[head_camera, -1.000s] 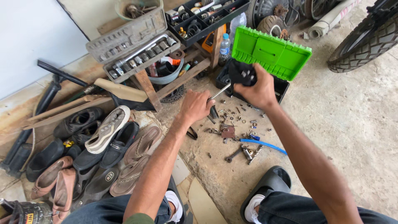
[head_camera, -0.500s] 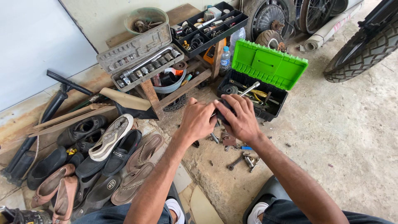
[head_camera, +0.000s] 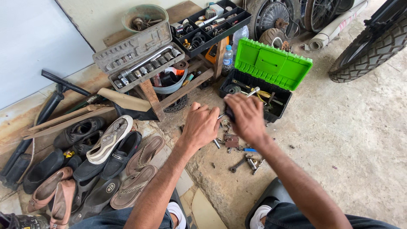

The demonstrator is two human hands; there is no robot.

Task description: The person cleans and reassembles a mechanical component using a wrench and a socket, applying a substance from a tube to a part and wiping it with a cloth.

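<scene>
Rough, stained concrete floor [head_camera: 360,140], gritty underfoot, with bare space to the person's right up to a knobbly tyre [head_camera: 373,46]. To the left, worn shoes and sandals [head_camera: 101,157] crowd the ground. The left hand [head_camera: 201,125] is curled shut and the right hand [head_camera: 246,116] is closed, both gripping a slim metal ratchet wrench [head_camera: 250,94] just in front of the open green-lidded toolbox [head_camera: 271,65], above scattered small steel parts [head_camera: 241,157].
</scene>
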